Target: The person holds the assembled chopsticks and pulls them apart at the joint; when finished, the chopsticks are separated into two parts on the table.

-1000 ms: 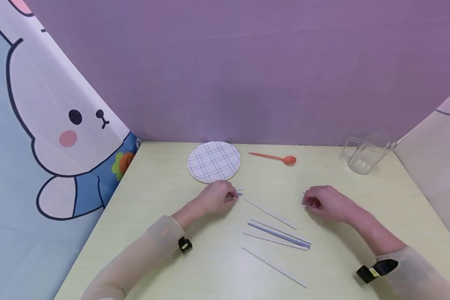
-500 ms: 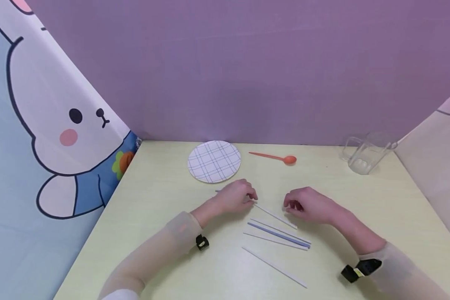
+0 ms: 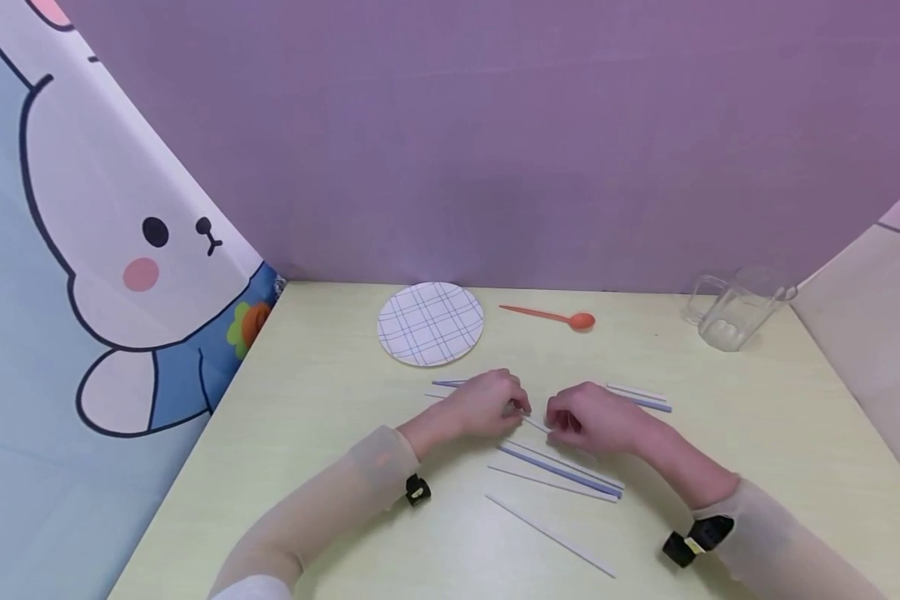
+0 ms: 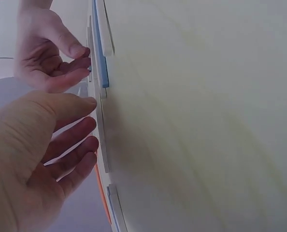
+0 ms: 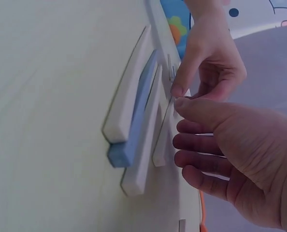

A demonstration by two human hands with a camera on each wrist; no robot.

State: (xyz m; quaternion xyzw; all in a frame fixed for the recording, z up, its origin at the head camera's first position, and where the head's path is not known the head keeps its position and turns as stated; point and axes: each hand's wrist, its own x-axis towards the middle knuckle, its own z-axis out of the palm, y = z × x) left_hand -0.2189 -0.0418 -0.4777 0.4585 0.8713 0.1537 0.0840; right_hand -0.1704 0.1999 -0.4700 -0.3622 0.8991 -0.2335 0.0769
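On the pale table, a white stick (image 3: 536,423) lies slantwise between my two hands, partly covered by them. My left hand (image 3: 489,403) is at its upper left end, and my right hand (image 3: 598,417) is over its lower right part. In the left wrist view the left thumb and fingers are bent loosely with a gap between them. The right wrist view shows the right thumb apart from its loosely bent fingers, beside the stick. Just below lie a blue stick (image 3: 558,472) and white sticks close alongside. Another white stick (image 3: 549,536) lies nearest the front.
Blue and white sticks (image 3: 448,384) lie behind the left hand; another blue stick (image 3: 648,404) with white ones lies behind the right. Farther back are a checked round plate (image 3: 431,325), an orange spoon (image 3: 581,321) and a clear glass jug (image 3: 727,321) at the right.
Both hands have moved inward toward each other, the left going right and the right going left. Sticks they had covered at left and right now show on the table.
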